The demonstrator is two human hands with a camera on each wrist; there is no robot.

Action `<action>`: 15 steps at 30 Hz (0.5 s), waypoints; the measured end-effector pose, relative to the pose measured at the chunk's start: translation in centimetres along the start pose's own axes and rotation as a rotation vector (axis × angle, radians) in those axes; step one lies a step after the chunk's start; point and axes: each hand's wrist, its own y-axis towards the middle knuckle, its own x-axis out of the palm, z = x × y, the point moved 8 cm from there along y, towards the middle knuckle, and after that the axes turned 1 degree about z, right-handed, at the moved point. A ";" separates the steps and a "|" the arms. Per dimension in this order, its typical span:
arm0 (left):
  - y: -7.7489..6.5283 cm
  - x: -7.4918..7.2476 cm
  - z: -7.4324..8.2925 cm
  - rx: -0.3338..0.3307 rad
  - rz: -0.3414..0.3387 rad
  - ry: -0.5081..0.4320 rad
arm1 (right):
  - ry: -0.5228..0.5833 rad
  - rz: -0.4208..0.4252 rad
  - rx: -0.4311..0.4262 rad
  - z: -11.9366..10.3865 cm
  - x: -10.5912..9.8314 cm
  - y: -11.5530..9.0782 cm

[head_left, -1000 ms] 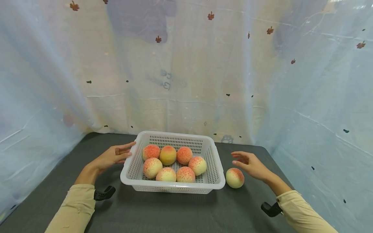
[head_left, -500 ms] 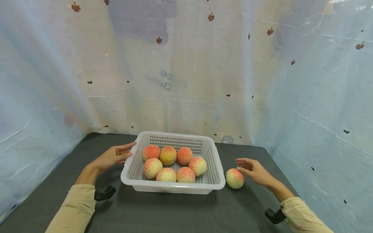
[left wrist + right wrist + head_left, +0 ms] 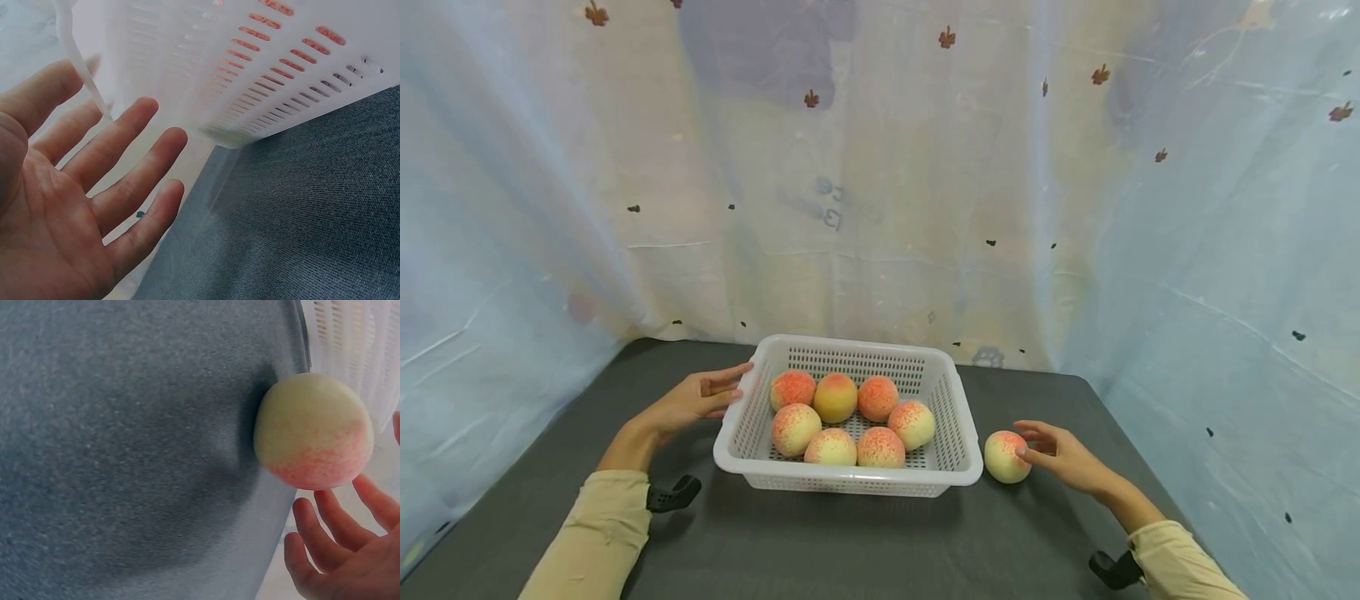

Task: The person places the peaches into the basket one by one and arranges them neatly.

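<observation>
A white perforated plastic basket [image 3: 842, 472] stands on the dark table, with several red, yellow and cream peaches inside, among them a yellow peach [image 3: 835, 398]. At its left end my left hand [image 3: 681, 406] touches the rim with the tips of its upper digits. In the left wrist view that hand [image 3: 75, 194] has its other fingers spread and loosely straight beside the basket wall [image 3: 269, 81]. One more peach [image 3: 1002, 460], cream with a red blush, sits just right of the basket. My right hand [image 3: 1067, 460] reaches its fingers to this peach's right side, not wrapped round it.
The dark cloth-covered table [image 3: 842, 550] extends in front of the basket and to both sides. Pale plastic sheeting [image 3: 895, 192] hangs behind it and along the sides. Each wrist carries a black mount, such as the left one [image 3: 673, 494].
My right hand has come down and toward me, from above the lone peach to its right side. The left hand, basket and peaches hold their places; the view has shifted slightly.
</observation>
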 end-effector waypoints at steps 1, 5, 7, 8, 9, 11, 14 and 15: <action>0.0 0.0 0.0 -0.001 0.000 0.000 | 0.013 -0.011 0.017 0.3 0.1 0.0; 0.0 0.0 0.0 0.000 0.000 0.006 | 0.057 -0.057 0.061 1.1 0.6 -0.1; 0.0 0.0 0.0 -0.002 0.002 0.006 | 0.078 -0.084 0.063 1.4 0.9 -0.1; 0.0 0.0 0.0 -0.003 0.003 0.006 | 0.087 -0.096 0.063 1.5 1.0 -0.1; 0.0 0.0 0.0 -0.002 0.001 0.006 | 0.101 -0.109 0.061 1.5 1.1 -0.1; 0.0 0.0 0.0 -0.002 0.002 0.003 | 0.129 -0.137 0.060 1.7 1.3 -0.1; -0.1 -0.1 0.0 -0.003 0.003 0.000 | 0.167 -0.164 0.064 1.9 1.5 0.0; -0.1 -0.1 0.1 -0.003 0.002 0.002 | 0.179 -0.171 0.064 2.0 1.6 0.0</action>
